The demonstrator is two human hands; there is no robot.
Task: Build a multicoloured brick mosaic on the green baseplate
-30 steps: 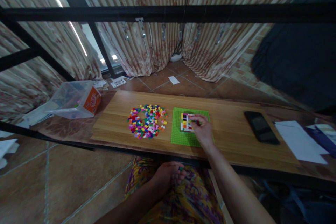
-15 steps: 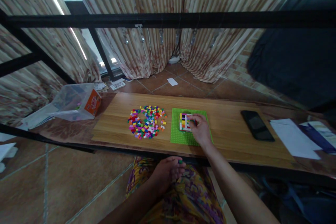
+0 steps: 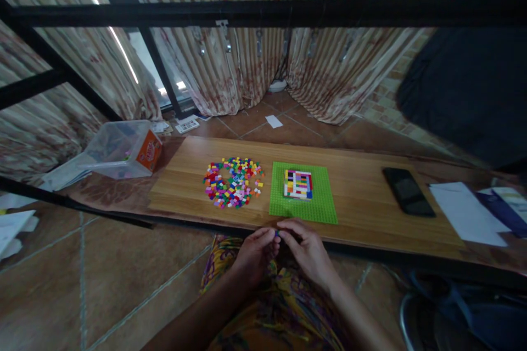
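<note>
Above my lap, at the table's front edge, my left hand (image 3: 257, 250) pinches a tiny dark blue toy brick (image 3: 277, 233) between thumb and fingertips. My right hand (image 3: 308, 252) meets it there, its thumb and index finger slightly apart beside the brick. Other items in the left palm are hidden. Beyond the hands lies a green baseplate (image 3: 302, 211) on the wooden tabletop. On it stands a low square build of bricks (image 3: 298, 184) in white, red, yellow, black and blue rows. To its left spreads a pile of loose small bricks (image 3: 236, 193) in many colours.
A black phone (image 3: 408, 192) lies on the right of the wooden board (image 3: 358, 197), with white papers (image 3: 467, 214) past it. At the far left is a clear plastic box (image 3: 117, 148) with an orange label. A black metal bar (image 3: 263, 12) crosses above the table.
My right hand has left the build on the baseplate and come back to my left hand. The left hand has risen slightly and now pinches a brick. The view has tilted a little downward.
</note>
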